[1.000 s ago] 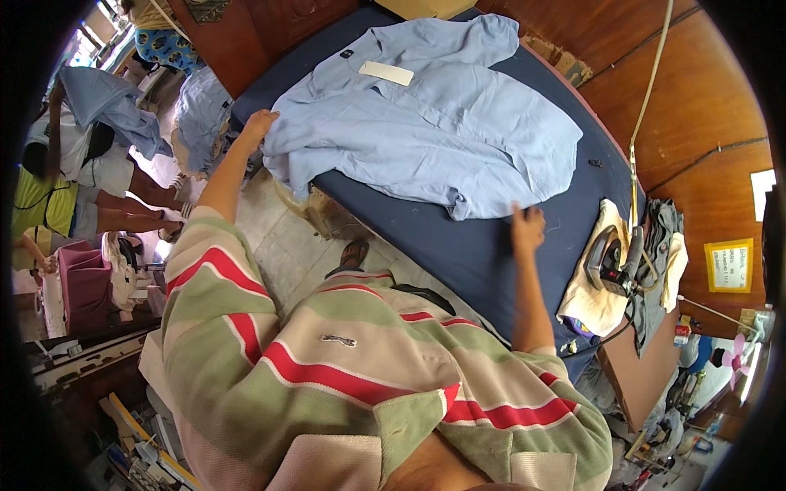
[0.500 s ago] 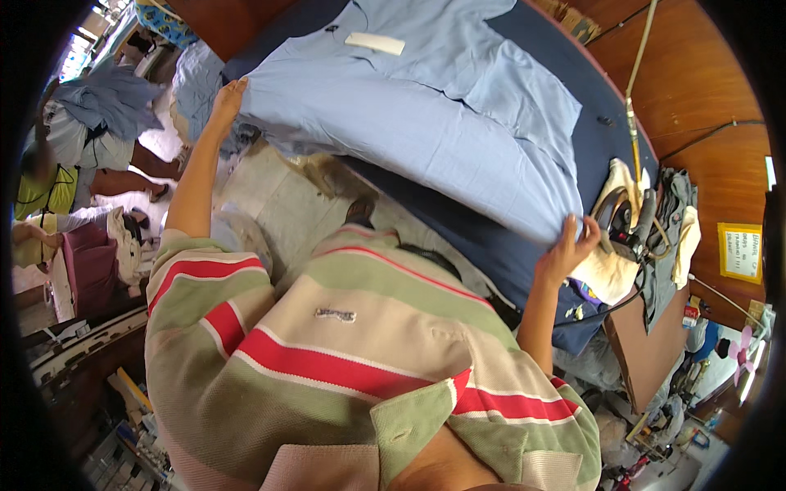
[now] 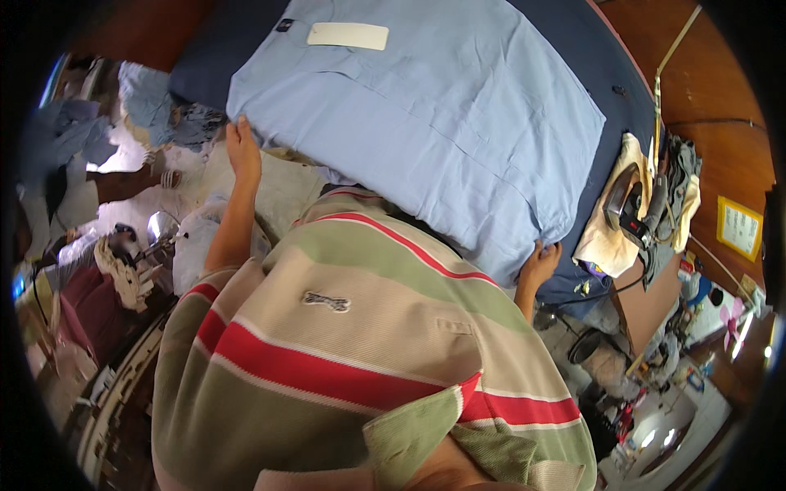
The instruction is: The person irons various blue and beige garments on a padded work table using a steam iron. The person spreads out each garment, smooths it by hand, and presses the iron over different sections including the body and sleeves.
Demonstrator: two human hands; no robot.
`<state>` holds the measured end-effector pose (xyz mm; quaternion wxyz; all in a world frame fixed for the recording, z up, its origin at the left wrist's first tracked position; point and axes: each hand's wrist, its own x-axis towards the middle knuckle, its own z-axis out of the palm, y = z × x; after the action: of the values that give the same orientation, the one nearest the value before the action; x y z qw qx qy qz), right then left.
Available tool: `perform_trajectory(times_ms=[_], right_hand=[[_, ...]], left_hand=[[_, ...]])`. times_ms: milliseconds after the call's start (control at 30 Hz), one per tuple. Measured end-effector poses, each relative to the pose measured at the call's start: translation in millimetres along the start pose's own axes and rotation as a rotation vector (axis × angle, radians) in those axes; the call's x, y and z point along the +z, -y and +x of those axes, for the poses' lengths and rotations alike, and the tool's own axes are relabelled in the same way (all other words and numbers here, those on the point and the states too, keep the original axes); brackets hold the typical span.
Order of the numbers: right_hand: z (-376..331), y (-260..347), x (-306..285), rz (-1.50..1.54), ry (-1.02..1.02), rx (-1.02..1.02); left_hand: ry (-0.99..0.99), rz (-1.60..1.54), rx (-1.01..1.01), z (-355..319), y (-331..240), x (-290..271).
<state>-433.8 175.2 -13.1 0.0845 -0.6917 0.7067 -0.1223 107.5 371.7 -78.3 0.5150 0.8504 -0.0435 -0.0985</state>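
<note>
A light blue garment (image 3: 426,123) lies spread over the dark blue padded table, its near edge hanging toward my body. On it rests a white blank-looking card or tag (image 3: 348,36), beside a small dark label (image 3: 284,25). My left hand (image 3: 244,153) is at the garment's near left corner, fingers closed at its edge. At the near right edge, my right hand (image 3: 539,263) has its fingers curled round the cloth, partly hidden by it. Right of the garment, an iron (image 3: 626,209) sits on a cream cloth (image 3: 610,245).
Dark blue table cover (image 3: 598,57) shows around the garment. A cord or hose (image 3: 657,98) rises from near the iron along a wooden wall (image 3: 712,90). Grey cloths (image 3: 681,168) lie beyond the iron. To the left are a person's leg (image 3: 123,184) and piled blue clothes (image 3: 151,98).
The garment has come nearer to my body, and its folded upper part now lies broader and flatter. Both hands have moved nearer to me, the left one slightly rightward, the right one slightly leftward.
</note>
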Motion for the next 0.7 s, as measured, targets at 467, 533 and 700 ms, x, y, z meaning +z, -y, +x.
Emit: perform_trajectory(times_ms=[467, 533, 700], right_hand=[[-17, 18, -19, -0.159, -0.61, 0.022], [29, 46, -16, 0.073, -0.489, -0.121], [176, 60, 14, 0.036, -0.18, -0.39]], left_hand=[[-0.236, 0.422, 0.777, 13, -58, -38], [0.099, 0.358, 0.985, 16, -105, -19], [0.581, 0.654, 1.199, 34, -150, 64]])
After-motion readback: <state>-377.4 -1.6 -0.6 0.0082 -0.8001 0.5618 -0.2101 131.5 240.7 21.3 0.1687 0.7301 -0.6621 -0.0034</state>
